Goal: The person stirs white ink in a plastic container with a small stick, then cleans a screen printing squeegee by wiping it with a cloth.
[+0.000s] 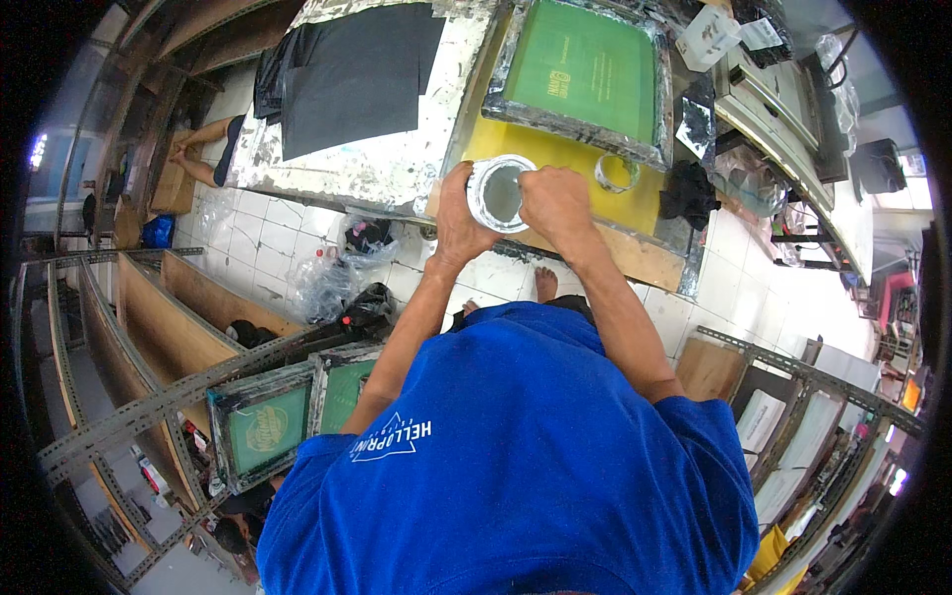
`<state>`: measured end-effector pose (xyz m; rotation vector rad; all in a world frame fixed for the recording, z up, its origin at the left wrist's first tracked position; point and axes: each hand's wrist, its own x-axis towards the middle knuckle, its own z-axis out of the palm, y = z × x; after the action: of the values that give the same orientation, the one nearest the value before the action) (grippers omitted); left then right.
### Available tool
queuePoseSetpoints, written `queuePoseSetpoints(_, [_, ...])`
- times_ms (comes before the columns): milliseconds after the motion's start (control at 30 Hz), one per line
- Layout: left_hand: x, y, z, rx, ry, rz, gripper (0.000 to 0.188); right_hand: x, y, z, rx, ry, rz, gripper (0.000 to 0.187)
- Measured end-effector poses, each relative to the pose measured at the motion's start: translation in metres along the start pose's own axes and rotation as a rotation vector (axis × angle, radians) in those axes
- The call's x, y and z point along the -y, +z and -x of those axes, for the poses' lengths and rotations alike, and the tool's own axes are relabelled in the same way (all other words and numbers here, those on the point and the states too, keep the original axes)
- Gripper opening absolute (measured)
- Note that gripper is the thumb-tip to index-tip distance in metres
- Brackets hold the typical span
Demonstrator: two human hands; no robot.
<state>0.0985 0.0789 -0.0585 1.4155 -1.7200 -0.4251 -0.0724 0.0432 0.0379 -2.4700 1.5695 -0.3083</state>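
Observation:
Over the near edge of the table I hold a round, white-smeared tub [501, 194] with a pale grey inside. The fingers of my left hand [458, 223] wrap round its left side. At its right rim, my right hand [557, 205] is closed in a fist; what its fingers grip is hidden. Just beyond the tub lies a yellow board [516, 142]. On that board rests a printing screen with green mesh [585, 74] in a paint-stained frame. A roll of tape [617, 175] stands right of my right hand.
Black sheets [352, 91] lie on the paint-spattered table at left. A black cloth [690, 193] sits at the table's right corner. Behind me at left, more framed screens [266, 434] stand by a metal rack [178, 395]. Plastic bags [322, 283] lie on the tiled floor. Another person's legs [203, 154] show at far left.

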Motion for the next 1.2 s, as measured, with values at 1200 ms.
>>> queuePoseSetpoints(1200, [-0.002,-0.001,0.000,-0.034,-0.058,0.135,0.103,-0.002,0.027,0.009,-0.070,0.050,-0.309,0.015])
